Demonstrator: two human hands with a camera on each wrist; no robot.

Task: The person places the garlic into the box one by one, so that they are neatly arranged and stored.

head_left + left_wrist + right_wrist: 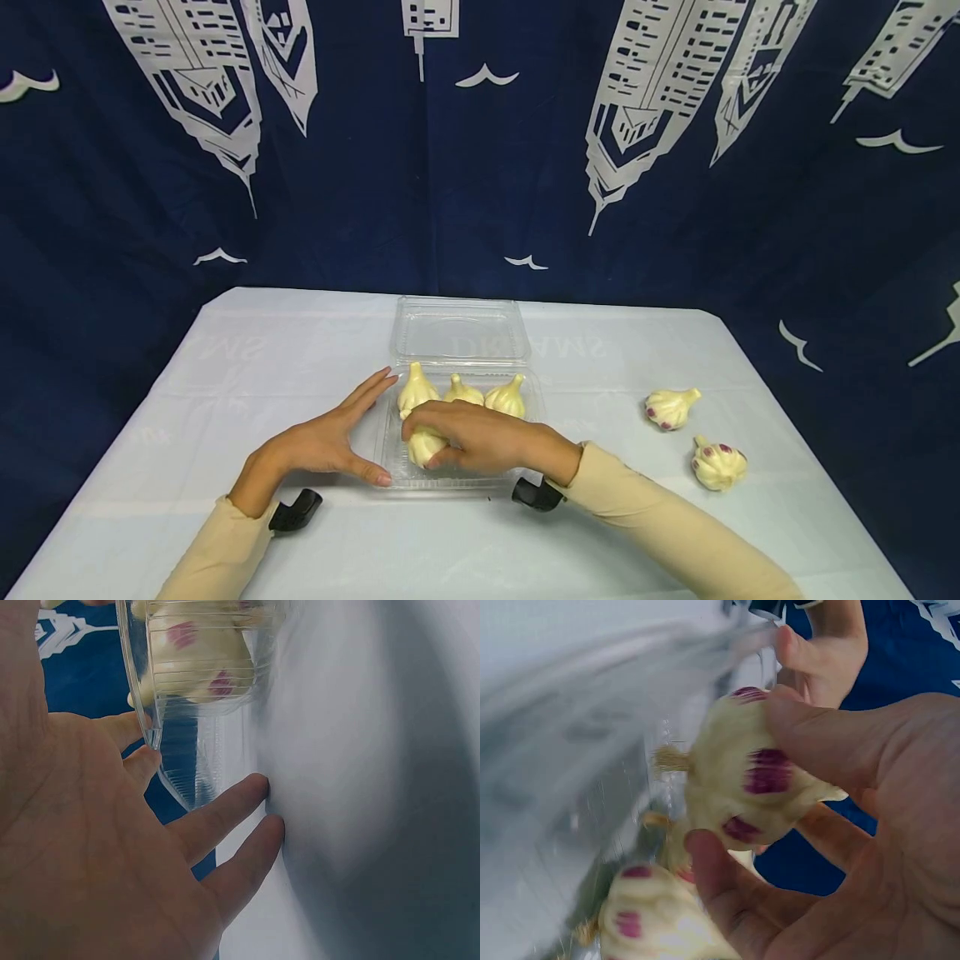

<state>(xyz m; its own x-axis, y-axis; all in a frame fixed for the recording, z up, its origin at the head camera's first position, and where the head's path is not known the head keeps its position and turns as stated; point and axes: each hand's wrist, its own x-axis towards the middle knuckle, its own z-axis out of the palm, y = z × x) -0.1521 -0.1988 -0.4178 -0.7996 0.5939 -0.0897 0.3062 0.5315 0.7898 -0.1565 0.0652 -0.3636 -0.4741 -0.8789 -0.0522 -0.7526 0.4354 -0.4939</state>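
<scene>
A clear plastic clamshell box (468, 483) lies unfolded on the table. Along its back side sit three cream garlic bulbs: one at the left (417, 388), one in the middle (462, 391) and one at the right (507, 397). My right hand (483, 435) grips another garlic bulb (424, 450) between thumb and fingers over the front left of the box. Purple patches mark this held bulb (739, 776) in the right wrist view. At the box's left side, my left hand (326, 440) is spread with straight fingers, its thumb by the front left corner.
Two more garlic bulbs lie on the table to the right, one farther back (670, 409) and one nearer (717, 463). The box's lid (461, 331) lies flat behind it. A white cloth covers the table (300, 342), and a dark blue curtain (480, 183) hangs behind.
</scene>
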